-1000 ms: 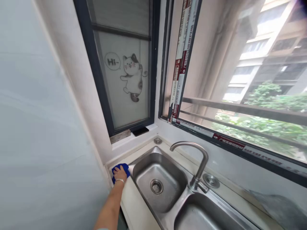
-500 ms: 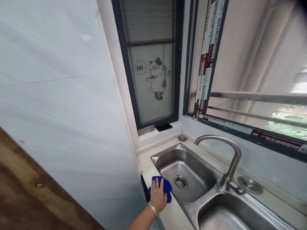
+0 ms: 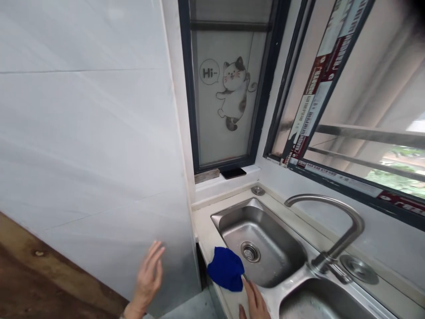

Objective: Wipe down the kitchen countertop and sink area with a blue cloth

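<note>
A crumpled blue cloth (image 3: 226, 269) lies on the pale counter strip (image 3: 203, 226) along the left edge of the sink. My right hand (image 3: 255, 302) reaches in from the bottom edge. Its fingers are extended, with the thumb apart, and its fingertips are at the cloth's lower right corner; I cannot tell whether they touch it. Left of the counter, my left hand (image 3: 148, 277) is raised in front of the white wall panel, fingers stretched out and nothing in it. The steel double sink (image 3: 279, 288) has a drain in its far basin.
A curved faucet (image 3: 357, 221) rises behind the sink, beside a round metal drain cover (image 3: 359, 269). Another round cover (image 3: 258, 190) sits in the far corner. On the window ledge lie a dark phone-like slab (image 3: 233, 173) and a wood block (image 3: 206, 176). A brown wooden board (image 3: 49, 274) stands lower left.
My left hand has come off the blue cloth and moved left, away from the counter. My right hand has entered beside the cloth. The cloth looks more spread, and the view has shifted.
</note>
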Demonstrator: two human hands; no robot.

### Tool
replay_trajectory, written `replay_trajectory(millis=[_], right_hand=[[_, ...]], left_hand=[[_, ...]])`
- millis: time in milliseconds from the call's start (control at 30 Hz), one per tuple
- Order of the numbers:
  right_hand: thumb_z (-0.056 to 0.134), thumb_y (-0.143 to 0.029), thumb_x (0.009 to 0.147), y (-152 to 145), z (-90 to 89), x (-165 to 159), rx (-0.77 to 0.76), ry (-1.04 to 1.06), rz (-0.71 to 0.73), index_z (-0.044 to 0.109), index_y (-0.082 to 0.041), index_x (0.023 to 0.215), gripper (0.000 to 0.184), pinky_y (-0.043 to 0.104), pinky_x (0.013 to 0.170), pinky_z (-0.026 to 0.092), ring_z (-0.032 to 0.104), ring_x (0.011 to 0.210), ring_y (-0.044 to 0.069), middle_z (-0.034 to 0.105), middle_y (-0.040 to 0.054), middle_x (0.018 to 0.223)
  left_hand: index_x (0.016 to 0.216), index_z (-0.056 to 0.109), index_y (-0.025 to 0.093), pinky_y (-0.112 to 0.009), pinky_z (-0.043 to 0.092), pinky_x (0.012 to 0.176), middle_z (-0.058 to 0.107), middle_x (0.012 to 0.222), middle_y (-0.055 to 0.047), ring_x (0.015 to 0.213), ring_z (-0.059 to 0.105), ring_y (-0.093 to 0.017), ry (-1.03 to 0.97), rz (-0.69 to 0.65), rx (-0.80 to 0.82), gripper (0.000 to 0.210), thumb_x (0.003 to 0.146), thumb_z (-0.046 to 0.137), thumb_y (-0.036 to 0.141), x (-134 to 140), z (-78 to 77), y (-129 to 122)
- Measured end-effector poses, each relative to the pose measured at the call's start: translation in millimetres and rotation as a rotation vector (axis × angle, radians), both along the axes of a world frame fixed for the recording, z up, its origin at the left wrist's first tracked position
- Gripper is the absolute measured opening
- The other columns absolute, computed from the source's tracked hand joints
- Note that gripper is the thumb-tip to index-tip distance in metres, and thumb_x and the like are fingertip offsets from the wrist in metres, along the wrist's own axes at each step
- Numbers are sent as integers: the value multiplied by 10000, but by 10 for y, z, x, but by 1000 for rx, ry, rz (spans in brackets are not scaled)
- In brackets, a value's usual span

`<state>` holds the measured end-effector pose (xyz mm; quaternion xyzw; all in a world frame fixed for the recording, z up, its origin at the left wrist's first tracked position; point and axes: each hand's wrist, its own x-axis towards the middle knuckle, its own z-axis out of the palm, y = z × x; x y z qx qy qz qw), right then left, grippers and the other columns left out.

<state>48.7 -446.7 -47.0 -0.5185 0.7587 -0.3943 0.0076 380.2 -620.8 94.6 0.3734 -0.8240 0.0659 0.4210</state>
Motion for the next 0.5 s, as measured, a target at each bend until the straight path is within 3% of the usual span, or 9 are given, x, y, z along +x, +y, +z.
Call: replay_trajectory(millis=[100, 167, 233, 367, 500], right_hand=[[489, -438, 882, -453, -45, 159, 67, 129, 61, 476, -313, 1512, 643, 580, 1031, 523, 513, 1339, 405, 485, 84, 1531], [484, -445, 914, -697, -100, 240, 118, 236, 56, 488, -294, 1507, 611, 608, 1031, 506, 455, 1386, 419, 447, 90, 1561], [483, -423, 921, -888, -192, 273, 140, 333, 45, 517, -315, 1484, 575, 645, 1029, 485, 431, 1400, 430, 450, 71, 1560], [467, -373, 956, -1168, -377, 190, 93, 475, 75, 530, -305, 1474, 526, 623, 1081, 426, 429, 1410, 393, 442, 68, 1566], [437, -356, 996, -1534, -335, 46, 88, 449, 176, 484, -340, 1497, 504, 502, 1090, 421, 392, 1442, 311, 416, 1, 1586]], left_hand=[[1522, 370, 291, -496, 462, 1178, 564, 1476, -109, 1456, 442, -258, 86, 198, -233, 694, 886, 563, 92, 281, 426, -198], [1552, 323, 265, -588, 370, 1218, 485, 1549, -143, 1494, 375, -304, 111, 335, -328, 767, 861, 617, 109, 386, 585, -361], [1576, 271, 270, -651, 242, 1250, 349, 1637, -149, 1544, 260, -324, 82, 421, -392, 827, 851, 647, 140, 440, 633, -538], [1611, 131, 245, -674, -31, 1256, -46, 1725, -94, 1582, -110, -298, -56, 473, -451, 886, 874, 623, 238, 429, 564, -808], [1618, 29, 224, -682, -85, 1234, -126, 1718, -81, 1573, -155, -309, -86, 529, -471, 901, 886, 549, 297, 365, 547, -849]])
